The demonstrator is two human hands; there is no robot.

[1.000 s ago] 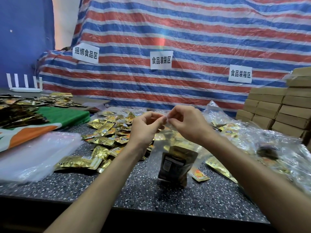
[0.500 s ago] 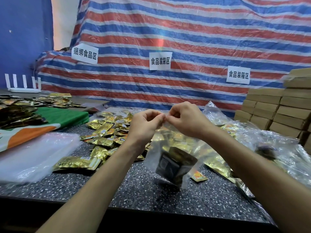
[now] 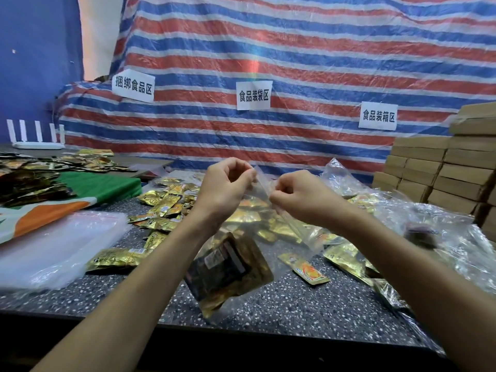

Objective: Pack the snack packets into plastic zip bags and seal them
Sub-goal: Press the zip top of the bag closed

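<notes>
Both hands are up in the middle of the frame, above the table point(image 3: 281, 307). The left hand point(image 3: 224, 189) pinches one top corner of the bag point(image 3: 257, 196), with thumb and finger curled tight on it. The right hand point(image 3: 302, 200) pinches the top edge just beside it, a bit lower. The bag hangs down from them, tilted, with its bottom toward the lower middle of the frame. It seems to hang in the air, off the table. Low inside it sits a dark packet point(image 3: 225, 267) with some gold at its edge.

This step looks like closing the zip. I cannot tell how much of the zip is shut, because the strip is clear and thin.

To do it well, hold the left corner firm. Slide the right pinch along the strip to the far end, and press hard all the way. Go slow so the two sides line up. Push some air out first so the bag is flat. Make sure the packet sits low, away from the zip. Then rub along the strip once more to feel for gaps.

More loose packets point(image 3: 166, 205) lie on the table at middle left, and empty bags point(image 3: 53, 245) are piled at lower left.
</notes>
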